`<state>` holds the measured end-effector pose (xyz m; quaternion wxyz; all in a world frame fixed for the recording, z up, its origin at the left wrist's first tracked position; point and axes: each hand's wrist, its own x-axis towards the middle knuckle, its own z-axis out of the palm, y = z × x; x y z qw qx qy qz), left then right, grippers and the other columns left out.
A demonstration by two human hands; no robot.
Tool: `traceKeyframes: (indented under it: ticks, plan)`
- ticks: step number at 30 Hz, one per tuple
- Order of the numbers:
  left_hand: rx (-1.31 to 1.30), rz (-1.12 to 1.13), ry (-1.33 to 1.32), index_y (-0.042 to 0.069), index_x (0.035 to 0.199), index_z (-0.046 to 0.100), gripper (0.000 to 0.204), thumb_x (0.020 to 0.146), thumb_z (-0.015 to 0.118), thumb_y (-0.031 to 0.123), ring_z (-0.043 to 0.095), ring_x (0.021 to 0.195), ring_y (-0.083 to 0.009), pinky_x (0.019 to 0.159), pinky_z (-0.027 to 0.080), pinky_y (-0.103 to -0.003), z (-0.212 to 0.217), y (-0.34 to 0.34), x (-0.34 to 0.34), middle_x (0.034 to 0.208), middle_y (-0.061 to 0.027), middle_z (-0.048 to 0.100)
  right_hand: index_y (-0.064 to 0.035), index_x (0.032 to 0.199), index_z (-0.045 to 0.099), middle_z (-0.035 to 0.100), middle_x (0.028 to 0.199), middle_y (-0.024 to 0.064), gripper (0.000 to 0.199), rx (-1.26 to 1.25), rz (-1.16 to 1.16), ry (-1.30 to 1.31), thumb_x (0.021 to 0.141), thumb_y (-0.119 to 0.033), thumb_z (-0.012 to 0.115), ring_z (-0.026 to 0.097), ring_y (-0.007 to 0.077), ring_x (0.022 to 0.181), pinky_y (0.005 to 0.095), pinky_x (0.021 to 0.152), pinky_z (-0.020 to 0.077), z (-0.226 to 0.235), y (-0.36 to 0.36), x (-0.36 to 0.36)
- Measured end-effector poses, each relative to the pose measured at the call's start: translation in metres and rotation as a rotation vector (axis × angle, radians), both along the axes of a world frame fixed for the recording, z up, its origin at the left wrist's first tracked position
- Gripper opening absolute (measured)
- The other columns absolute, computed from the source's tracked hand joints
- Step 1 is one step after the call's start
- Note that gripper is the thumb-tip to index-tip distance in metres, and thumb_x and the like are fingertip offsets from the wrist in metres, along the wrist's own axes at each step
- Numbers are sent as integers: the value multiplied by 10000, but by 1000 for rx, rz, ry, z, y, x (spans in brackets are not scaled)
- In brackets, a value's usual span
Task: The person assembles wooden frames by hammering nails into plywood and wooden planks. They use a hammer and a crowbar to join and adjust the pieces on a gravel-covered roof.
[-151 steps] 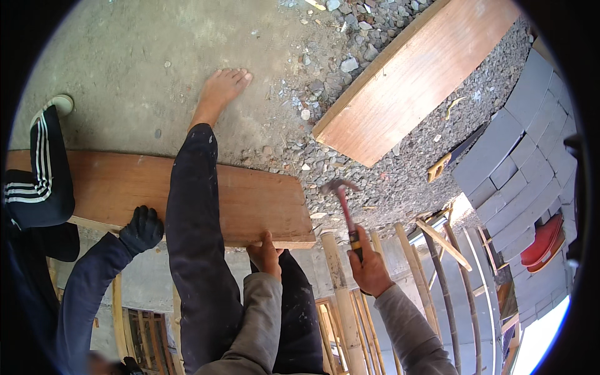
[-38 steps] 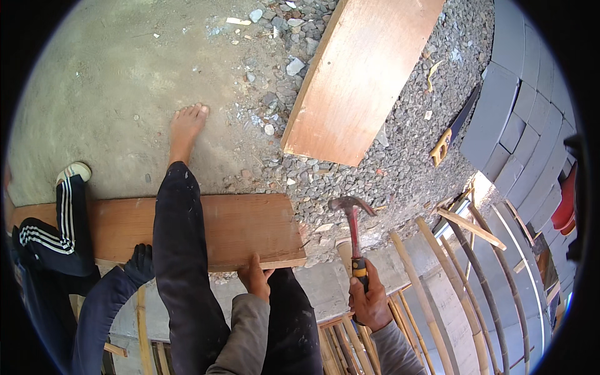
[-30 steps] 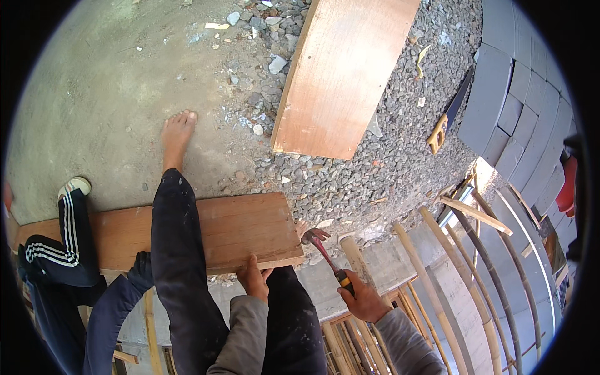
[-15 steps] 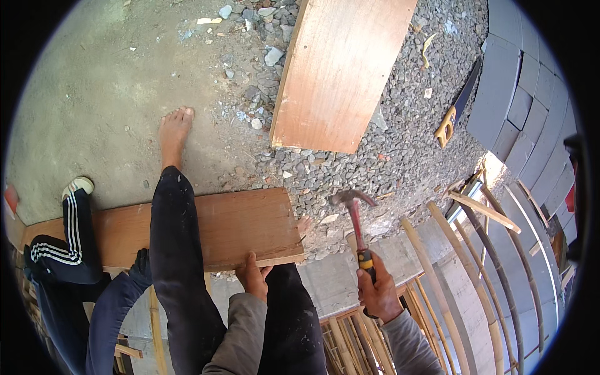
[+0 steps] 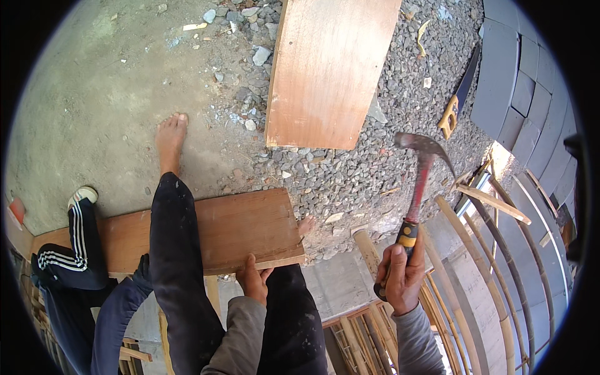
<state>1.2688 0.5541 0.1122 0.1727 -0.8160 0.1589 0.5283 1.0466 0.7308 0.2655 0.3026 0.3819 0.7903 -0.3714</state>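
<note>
My right hand is wrapped round the black and yellow grip of a claw hammer, raised with its head pointing away from me over the gravel. My left hand grips the near edge of a brown wooden plank close to its right end, thumb on top and fingers partly hidden below. That plank lies crosswise beneath my left leg. At its left part, a co-worker's dark-gloved hand touches the near edge, and the co-worker's striped trouser leg rests across it.
Another wide wooden board lies ahead on the gravel. A handsaw with a wooden handle lies beside stacked grey slabs. Bamboo poles and timber offcuts stand at the right. Concrete floor spreads to the left.
My right hand has lifted the hammer up and to the right, so it looks larger and closer. My left hand stays on the plank's edge. The view has shifted slightly.
</note>
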Motion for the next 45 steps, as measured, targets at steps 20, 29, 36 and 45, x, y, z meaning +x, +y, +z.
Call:
traceKeyframes:
  ticks: [20,29,36,45]
  plan:
    - [-1,-20,-14,40,1395,376,575,938,655,250,641,1079,-313,852,608,-465,-5,4,7,1279,-164,542,-26,1359,422,608,680,157,430,-5,586,-510,983,-150,588,625,269,557,373,512,475,-8,-6,-12]
    - [11,-20,38,16,1406,338,605,952,651,263,642,1090,-325,851,614,-457,-5,1,8,1286,-195,539,-27,1348,388,614,773,246,476,-157,719,-506,958,-172,619,634,374,588,464,536,480,-6,-16,-2]
    - [7,-36,-32,1,1402,330,603,952,643,250,640,1089,-336,866,607,-469,2,1,2,1283,-193,533,-66,1411,285,480,696,-17,423,-37,-47,79,1045,-163,474,475,50,482,211,434,413,-12,-28,-12]
    - [-22,9,55,-12,1354,383,534,954,639,232,644,1077,-328,870,601,-497,-4,4,5,1247,-210,556,-11,1325,424,560,687,63,337,-119,181,-125,1024,-131,514,539,144,477,274,446,411,-9,-30,0]
